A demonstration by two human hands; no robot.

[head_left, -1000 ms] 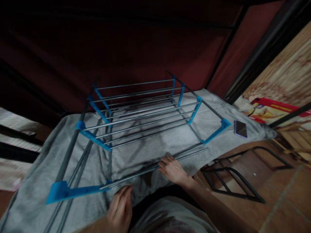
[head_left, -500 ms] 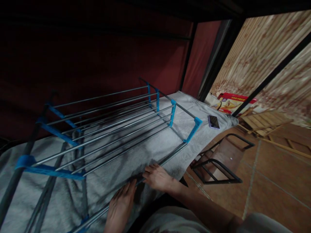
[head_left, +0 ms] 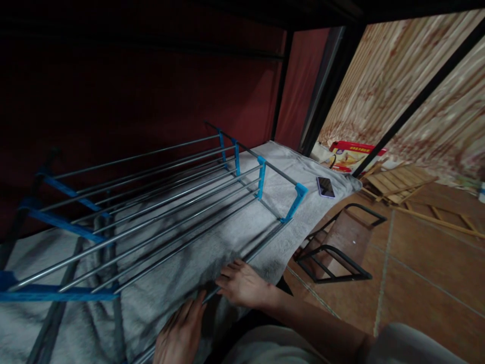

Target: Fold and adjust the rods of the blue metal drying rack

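Note:
A metal drying rack (head_left: pixel 178 220) with grey rods and blue plastic joints lies on a grey blanket (head_left: pixel 280 237). Along its near side runs a long metal rod (head_left: pixel 261 245). My left hand (head_left: pixel 182 328) is wrapped over this rod at the lower middle, with its fingertips partly hidden. Just to the right, my right hand (head_left: pixel 242 283) curls its fingers round the same rod. The two hands are a short gap apart. At the left, the rack's blue bracket (head_left: pixel 56 294) joins several rods and darker legs.
A phone (head_left: pixel 326 187) lies on the blanket near its right edge. Beyond that edge a chair with a black frame (head_left: pixel 341 245) stands on the tiled floor (head_left: pixel 428 263). Farther back are a red box (head_left: pixel 352 155) and a folded wooden piece (head_left: pixel 399 182). A dark red wall (head_left: pixel 151 101) rises behind the rack.
The rack's left end has shifted left and down in view, partly leaving the frame. Both hands appear slightly lower and farther left, still on the rod. The whole view has shifted a little.

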